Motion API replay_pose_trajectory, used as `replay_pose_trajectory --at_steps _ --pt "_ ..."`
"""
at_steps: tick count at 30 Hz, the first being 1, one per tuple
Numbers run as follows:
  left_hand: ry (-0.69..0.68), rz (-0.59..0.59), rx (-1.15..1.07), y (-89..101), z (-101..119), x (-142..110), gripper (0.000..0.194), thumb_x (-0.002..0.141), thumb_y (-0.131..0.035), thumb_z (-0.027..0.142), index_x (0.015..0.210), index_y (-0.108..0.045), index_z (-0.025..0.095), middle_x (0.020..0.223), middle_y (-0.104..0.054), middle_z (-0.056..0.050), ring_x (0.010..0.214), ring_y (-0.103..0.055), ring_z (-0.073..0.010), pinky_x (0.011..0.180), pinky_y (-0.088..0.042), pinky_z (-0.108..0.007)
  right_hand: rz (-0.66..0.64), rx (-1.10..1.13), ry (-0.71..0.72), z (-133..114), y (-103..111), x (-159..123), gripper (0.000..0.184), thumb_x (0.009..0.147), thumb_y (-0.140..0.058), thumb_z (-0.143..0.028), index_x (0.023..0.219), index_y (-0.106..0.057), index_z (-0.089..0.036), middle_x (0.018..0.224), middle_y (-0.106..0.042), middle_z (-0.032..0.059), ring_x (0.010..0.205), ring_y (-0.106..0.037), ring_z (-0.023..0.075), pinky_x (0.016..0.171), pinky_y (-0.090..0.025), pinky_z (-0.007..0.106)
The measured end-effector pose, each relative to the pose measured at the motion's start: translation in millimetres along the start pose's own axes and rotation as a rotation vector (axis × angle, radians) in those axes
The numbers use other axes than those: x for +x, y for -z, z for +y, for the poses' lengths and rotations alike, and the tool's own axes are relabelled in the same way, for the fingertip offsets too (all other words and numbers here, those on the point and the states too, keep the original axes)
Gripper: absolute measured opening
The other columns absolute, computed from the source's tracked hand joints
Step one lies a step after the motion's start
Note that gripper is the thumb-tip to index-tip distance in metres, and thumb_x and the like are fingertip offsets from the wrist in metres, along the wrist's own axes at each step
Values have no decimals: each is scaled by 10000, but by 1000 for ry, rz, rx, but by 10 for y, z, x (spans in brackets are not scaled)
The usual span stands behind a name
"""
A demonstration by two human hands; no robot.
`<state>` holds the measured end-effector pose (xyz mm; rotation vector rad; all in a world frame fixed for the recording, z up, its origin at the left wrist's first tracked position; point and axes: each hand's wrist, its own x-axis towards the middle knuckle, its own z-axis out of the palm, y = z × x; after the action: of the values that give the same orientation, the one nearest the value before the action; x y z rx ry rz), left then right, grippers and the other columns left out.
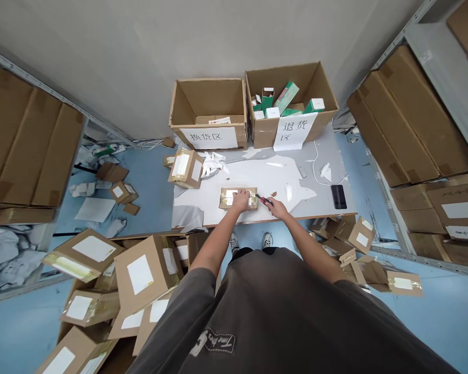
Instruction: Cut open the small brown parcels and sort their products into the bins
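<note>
On the table (314, 209), the box (226, 200) lies under our left hand (241, 200), whose fingers are spread; our right hand (276, 208), beside its right end, grips the knife (264, 199).

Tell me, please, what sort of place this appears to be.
Probably a parcel returns station: Chinese signs on two open boxes mark exchanges and returns, labelled parcels lie piled near the table, and the right hand holds a knife at a taped box.

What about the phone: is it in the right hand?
No, the phone lies on the table; the right hand holds a cutter.
</note>
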<state>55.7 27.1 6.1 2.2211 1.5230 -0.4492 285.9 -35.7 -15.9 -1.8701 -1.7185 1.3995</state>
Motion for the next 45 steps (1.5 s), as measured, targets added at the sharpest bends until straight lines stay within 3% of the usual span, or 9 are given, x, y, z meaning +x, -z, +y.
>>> replay_pose_trajectory --at_steps 6,9,13,20,32,37,40,42,45 --pt "-40 50 -51 -24 -42 -78 622 745 -885 398 1255 -587 203 1357 -594 -174 1300 -493 -368 1057 -398 -471 -76 -355 69 -153 160 193 357 1106 -487 -384 1352 -709 -249 1034 -784 75 927 -702 241 765 -476 269" --pt "-67 68 -81 -50 -48 -112 594 748 -881 415 1227 -591 217 1329 -601 -164 1289 -489 -372 1063 -384 -475 -166 -317 27 -205 245 239 371 1109 -503 -426 1332 -728 -232 928 -752 62 759 -690 202 731 -486 261" --pt "-65 73 -97 -84 -31 -143 599 762 -872 411 1249 -583 219 1342 -590 -166 1304 -478 -371 1074 -370 -475 -313 -131 -90 -193 313 270 399 1096 -535 -495 1318 -725 -223 677 -618 -18 466 -537 135 578 -471 250" --pt "-66 50 -110 -114 -68 -155 608 765 -864 427 1263 -569 241 1385 -568 -156 1305 -478 -370 1077 -373 -478 -356 48 -110 -79 197 287 336 1082 -550 -480 1226 -713 -223 600 -579 -56 405 -491 121 457 -413 223" --pt "-57 14 -121 -110 -156 -151 573 795 -853 383 1282 -578 258 1388 -577 -132 1342 -470 -364 1093 -378 -471 -314 366 -145 119 -34 132 428 868 -742 -641 1028 -748 -244 504 -563 -80 340 -465 133 377 -366 246" --pt "-51 38 -157 -130 -179 -171 653 752 -936 396 1280 -576 260 1383 -581 -111 1329 -502 -335 1083 -408 -445 -301 395 -178 108 -53 -3 446 879 -726 -655 1032 -709 -236 502 -552 -85 349 -484 144 388 -386 255" --pt "-61 57 -226 -108 -211 -193 758 720 -968 456 1344 -575 278 1420 -580 -102 1356 -506 -337 1100 -425 -445 -230 399 -170 152 6 -153 439 912 -687 -655 1033 -649 -235 533 -570 -82 370 -498 145 399 -389 251" --pt "-66 88 -269 -61 -251 -194 660 830 -877 471 1390 -581 286 1441 -586 -98 1369 -510 -327 1116 -434 -440 -143 445 -172 179 61 -259 446 918 -673 -662 1042 -610 -239 561 -576 -82 388 -501 138 410 -394 243" --pt "-83 125 -243 51 -331 -140 462 982 -664 330 1438 -605 282 1445 -610 -99 1366 -522 -299 1133 -435 -423 -12 579 -168 138 107 -373 509 899 -649 -727 1064 -569 -251 609 -592 -76 433 -537 139 434 -418 237"
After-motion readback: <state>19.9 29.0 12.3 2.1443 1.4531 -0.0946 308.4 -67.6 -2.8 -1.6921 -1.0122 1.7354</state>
